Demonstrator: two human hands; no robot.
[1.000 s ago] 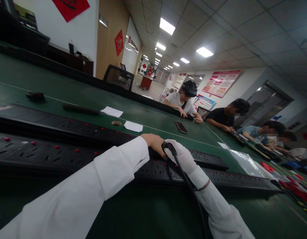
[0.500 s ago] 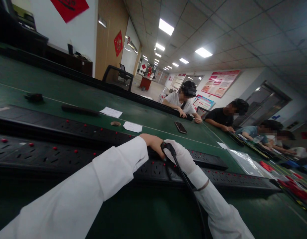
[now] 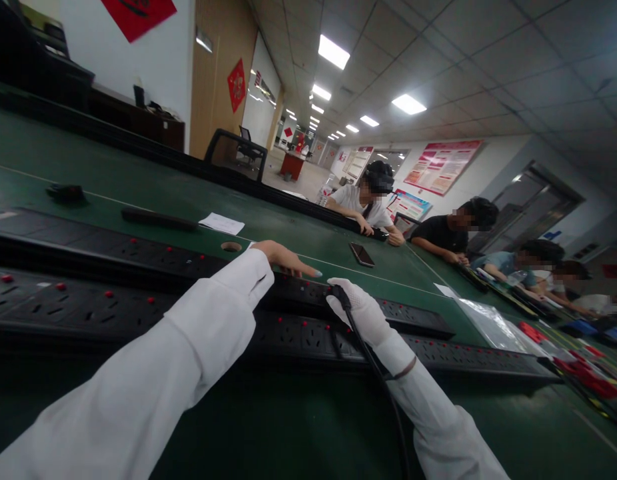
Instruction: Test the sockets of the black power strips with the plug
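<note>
My left hand (image 3: 286,259) is bare, fingers stretched out, hovering above the far black power strip (image 3: 138,257) and holding nothing. My right hand (image 3: 361,313), in a white glove, is closed around a black plug (image 3: 337,292) with its black cable (image 3: 376,373) running down along my sleeve. The plug sits against the near power strip (image 3: 298,337), which has red switches along it. Both arms wear white sleeves.
White paper slips (image 3: 221,223) and a round hole (image 3: 231,247) lie on the green bench (image 3: 153,193). A phone (image 3: 362,254) lies farther on. Several seated people (image 3: 371,200) work along the right side, near clear bags (image 3: 491,327) and red parts (image 3: 586,377).
My left hand has lifted off the power strip beside the plug and opened, fingers now extended to the right. My right hand stays on the plug.
</note>
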